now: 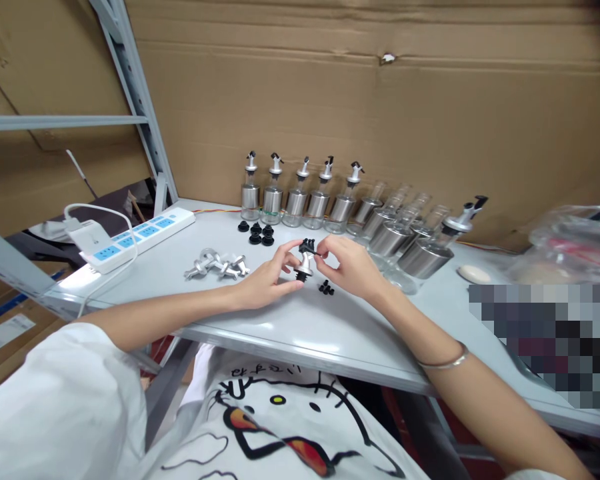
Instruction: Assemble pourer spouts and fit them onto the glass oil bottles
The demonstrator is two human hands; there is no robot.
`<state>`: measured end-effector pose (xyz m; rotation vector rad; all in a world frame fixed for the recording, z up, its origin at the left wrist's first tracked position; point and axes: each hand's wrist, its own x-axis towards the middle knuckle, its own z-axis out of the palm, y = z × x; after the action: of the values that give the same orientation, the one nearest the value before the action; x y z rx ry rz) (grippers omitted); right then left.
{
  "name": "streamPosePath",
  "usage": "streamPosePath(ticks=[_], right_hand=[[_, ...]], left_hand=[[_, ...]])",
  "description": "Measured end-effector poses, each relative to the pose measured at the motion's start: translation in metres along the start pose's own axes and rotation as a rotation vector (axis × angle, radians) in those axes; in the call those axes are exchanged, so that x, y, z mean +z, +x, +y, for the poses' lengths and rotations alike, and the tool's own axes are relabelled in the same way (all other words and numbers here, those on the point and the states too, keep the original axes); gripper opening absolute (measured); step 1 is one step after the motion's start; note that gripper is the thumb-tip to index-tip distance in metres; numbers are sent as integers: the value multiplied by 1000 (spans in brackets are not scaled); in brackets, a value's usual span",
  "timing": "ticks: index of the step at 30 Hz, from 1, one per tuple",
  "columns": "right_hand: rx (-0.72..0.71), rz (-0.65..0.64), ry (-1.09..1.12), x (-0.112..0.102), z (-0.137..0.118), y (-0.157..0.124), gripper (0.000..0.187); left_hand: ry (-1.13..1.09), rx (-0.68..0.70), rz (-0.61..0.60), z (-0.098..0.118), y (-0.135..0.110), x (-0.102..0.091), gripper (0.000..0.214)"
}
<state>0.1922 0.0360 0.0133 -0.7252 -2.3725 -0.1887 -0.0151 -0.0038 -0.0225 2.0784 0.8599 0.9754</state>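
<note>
Six bottles (296,201) toward the desk's (285,328) back edge carry pourer tops, five in a row and one at the right end, while the bare-necked bottles (391,235) between, plus loose silver spouts (227,270), black stoppers (255,238) and small black caps (326,289), appear left unfitted. Near the middle of the front edge, the left hand (267,280) spans a pourer (305,265) between thumb and curled fingers, and the right hand (350,263) pinches its black lever (312,249), almost closed. Overlap blurs the bare bottles' count, fingers mask the exact contact, and pixelation covers the desk's right front corner.
</note>
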Motion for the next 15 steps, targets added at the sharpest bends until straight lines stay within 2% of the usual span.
streamPosePath(ticks=[3,15], right_hand=[[-21,-7,-1,1,-1,0,11],[-48,119,-23,5,-2,0,11]], left_hand=[[-19,-4,12,0,0,0,69],[-61,33,29,1,0,2,70]])
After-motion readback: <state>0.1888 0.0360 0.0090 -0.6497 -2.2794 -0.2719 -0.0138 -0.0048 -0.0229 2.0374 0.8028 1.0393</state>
